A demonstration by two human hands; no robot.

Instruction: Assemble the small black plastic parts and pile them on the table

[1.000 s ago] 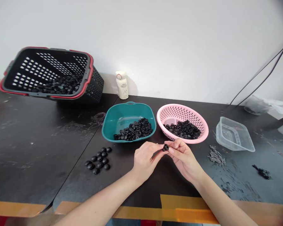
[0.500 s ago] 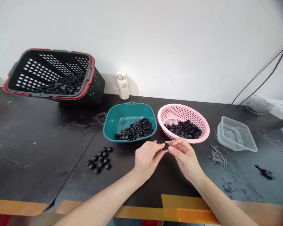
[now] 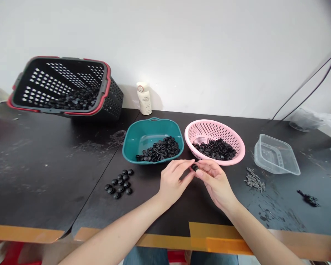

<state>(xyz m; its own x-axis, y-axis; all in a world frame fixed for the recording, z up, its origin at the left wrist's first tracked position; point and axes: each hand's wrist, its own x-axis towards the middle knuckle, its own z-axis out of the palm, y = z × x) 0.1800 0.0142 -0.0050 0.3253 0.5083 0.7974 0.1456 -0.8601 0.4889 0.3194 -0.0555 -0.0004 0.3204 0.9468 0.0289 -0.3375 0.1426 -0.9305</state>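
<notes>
Between the fingertips of both hands sits a small round black plastic part (image 3: 194, 167), held just in front of the two bowls. My right hand (image 3: 216, 180) pinches it between thumb and fingers. From the other side, my left hand (image 3: 174, 181) closes its thumb and index finger around the part's edge. Several finished-looking black round knobs (image 3: 120, 184) stand in a loose group on the table, left of my left hand. Behind my hands, a teal basin (image 3: 131, 138) holds a heap of black disc-shaped parts, and a pink perforated basket (image 3: 238, 149) holds black ring-like pieces.
A black crate with red handles (image 3: 110, 88) leans at the back left, with black parts inside. Beside it stands a cream bottle (image 3: 145, 99). On the right are a clear plastic box (image 3: 278, 167), a pile of thin metal pins (image 3: 254, 179) and small black pieces (image 3: 309, 198).
The black part has turned between my fingers and now shows its ridged side. My left index finger has shifted up over it. The whole view has moved slightly.
</notes>
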